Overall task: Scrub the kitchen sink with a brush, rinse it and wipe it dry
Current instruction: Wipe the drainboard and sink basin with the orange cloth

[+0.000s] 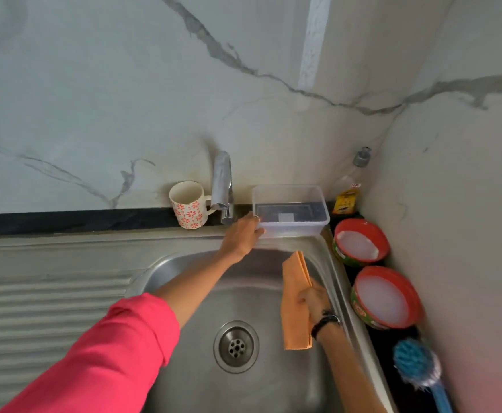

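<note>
Two hands in my view. The left hand (241, 235), on a pink-sleeved arm, reaches across the stainless steel sink (184, 293) to the near left corner of the clear rectangular plastic tub (290, 210) on the back ledge. Its fingers lie against the tub's wall, but I can't tell whether they grip it or only touch it. The right hand (313, 301), with a dark band at the wrist, holds the folded orange cloth (295, 299) in curled fingers, upright over the right side of the basin.

The blue-bristled scrubbing brush (416, 363) lies on the dark counter strip right of the sink, its light blue handle cut off by the bottom edge. The tub's contents are hard to read: something dark shows through it, and I can't tell if that is inside or beneath. A clear bottle with a grey cap and yellow label (349, 189) stands in the corner, partly hidden behind the tub; the label is unreadable.

The chrome tap (223, 186) stands just left of the tub, with a white mug with red flower print (188, 205) touching or nearly touching its left side. Two round red-rimmed tubs, one (360, 242) behind the other (386, 298), sit on the right strip, each holding something pale. The round metal drain strainer (236, 347) is uncovered, and the ribbed draining board (50, 308) runs left.
</note>
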Demonstrator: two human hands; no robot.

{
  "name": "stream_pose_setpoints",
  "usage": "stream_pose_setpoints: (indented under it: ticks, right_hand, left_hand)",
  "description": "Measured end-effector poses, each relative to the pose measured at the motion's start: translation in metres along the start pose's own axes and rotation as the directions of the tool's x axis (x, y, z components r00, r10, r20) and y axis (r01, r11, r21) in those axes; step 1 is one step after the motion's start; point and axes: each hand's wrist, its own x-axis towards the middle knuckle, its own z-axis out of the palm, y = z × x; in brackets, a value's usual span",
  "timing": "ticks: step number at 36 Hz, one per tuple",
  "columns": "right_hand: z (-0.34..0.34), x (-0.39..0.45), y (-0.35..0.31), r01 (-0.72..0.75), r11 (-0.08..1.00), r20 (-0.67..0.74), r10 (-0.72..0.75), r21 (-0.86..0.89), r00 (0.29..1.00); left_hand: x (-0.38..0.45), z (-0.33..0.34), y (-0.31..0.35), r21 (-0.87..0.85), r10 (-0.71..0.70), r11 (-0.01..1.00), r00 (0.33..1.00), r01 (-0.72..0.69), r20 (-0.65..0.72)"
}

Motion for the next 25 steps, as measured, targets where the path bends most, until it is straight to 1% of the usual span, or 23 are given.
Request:
stream_pose_setpoints:
  ticks: [2, 3, 4, 6, 7, 9, 10, 11, 12, 13, 15, 16, 17, 18, 19, 20, 21, 23, 24, 25]
  right_hand:
    - [-0.002, 0.004, -0.002, 0.030, 0.999, -0.001, -0.030, 0.017, 1.000]
    - [-0.002, 0.006, -0.003, 0.067, 0.997, -0.013, -0.067, 0.023, 0.998]
    - [-0.002, 0.010, -0.002, 0.119, 0.992, -0.014, -0.119, 0.033, 0.993]
    - [0.007, 0.012, -0.004, 0.230, 0.967, -0.001, -0.231, 0.110, 0.973]
    - [0.014, 0.014, -0.004, 0.318, 0.944, 0.004, -0.319, 0.087, 0.948]
    - [0.028, 0.021, -0.007, 0.496, 0.867, 0.005, -0.496, -0.048, 0.868]
    - [0.035, 0.024, -0.012, 0.527, 0.842, -0.010, -0.532, -0.117, 0.847]
    - [0.042, 0.022, -0.017, 0.543, 0.819, 0.025, -0.549, -0.186, 0.836]
    - [0.050, 0.026, -0.019, 0.574, 0.764, 0.067, -0.583, -0.295, 0.810]
    - [0.058, 0.029, -0.021, 0.613, 0.669, 0.083, -0.645, -0.420, 0.760]
    - [0.078, 0.041, -0.024, 0.646, 0.507, 0.096, -0.740, -0.571, 0.666]
    - [0.087, 0.047, -0.025, 0.630, 0.460, 0.131, -0.734, -0.626, 0.666]
    - [0.096, 0.049, -0.029, 0.600, 0.411, 0.177, -0.706, -0.686, 0.686]
    - [0.103, 0.055, -0.028, 0.594, 0.369, 0.191, -0.714, -0.715, 0.673]
    - [0.111, 0.057, -0.032, 0.601, 0.339, 0.244, -0.689, -0.724, 0.683]
    - [0.119, 0.063, -0.034, 0.604, 0.314, 0.326, -0.616, -0.733, 0.717]
    - [0.123, 0.067, -0.034, 0.571, 0.210, 0.383, -0.557, -0.794, 0.737]
    - [0.126, 0.080, -0.031, 0.557, 0.098, 0.415, -0.564, -0.825, 0.714]
    - [0.125, 0.076, -0.034, 0.555, 0.007, 0.460, -0.550, -0.832, 0.697]
    - [0.121, 0.076, -0.034, 0.547, -0.043, 0.486, -0.521, -0.836, 0.702]
  left_hand:
    - [0.006, -0.004, 0.002, -0.071, 0.044, 0.996, 0.999, -0.046, -0.018]
    - [0.010, -0.005, 0.001, -0.108, 0.062, 0.992, 0.998, -0.064, -0.021]
    - [0.011, -0.009, 0.003, -0.130, 0.077, 0.988, 0.997, -0.080, -0.031]
    - [0.014, -0.018, 0.007, -0.179, 0.087, 0.979, 0.993, -0.099, -0.076]
    - [0.017, -0.021, 0.006, -0.209, 0.091, 0.972, 0.991, -0.109, -0.096]
    - [0.022, -0.030, 0.007, -0.284, 0.098, 0.951, 0.990, -0.123, -0.102]
    - [0.024, -0.031, 0.005, -0.328, 0.099, 0.936, 0.990, -0.126, -0.099]
    - [0.029, -0.031, -0.001, -0.384, 0.097, 0.916, 0.993, -0.117, -0.072]
    - [0.031, -0.033, -0.003, -0.414, 0.089, 0.904, 0.993, -0.111, -0.072]
    - [0.034, -0.033, -0.006, -0.451, 0.089, 0.886, 0.994, -0.109, -0.065]
    - [0.041, -0.035, -0.009, -0.494, 0.090, 0.862, 0.994, -0.111, -0.067]
    - [0.045, -0.035, -0.010, -0.503, 0.079, 0.859, 0.995, -0.098, -0.060]
    - [0.046, -0.039, -0.012, -0.529, 0.050, 0.846, 0.998, -0.066, -0.046]
    - [0.051, -0.039, -0.015, -0.559, 0.053, 0.828, 0.998, -0.055, -0.020]
    - [0.060, -0.033, -0.033, -0.569, 0.023, 0.822, 1.000, -0.013, 0.011]
    - [0.065, -0.029, -0.045, -0.566, 0.017, 0.825, 0.999, 0.012, 0.046]
    - [0.074, -0.018, -0.070, -0.571, -0.031, 0.819, 0.997, 0.065, 0.069]
    - [0.079, -0.009, -0.093, -0.538, -0.188, 0.816, 0.977, 0.212, 0.101]
    - [0.067, -0.018, -0.086, -0.561, -0.239, 0.785, 0.964, 0.261, 0.115]
    - [0.058, -0.024, -0.077, -0.624, -0.265, 0.731, 0.958, 0.276, 0.113]
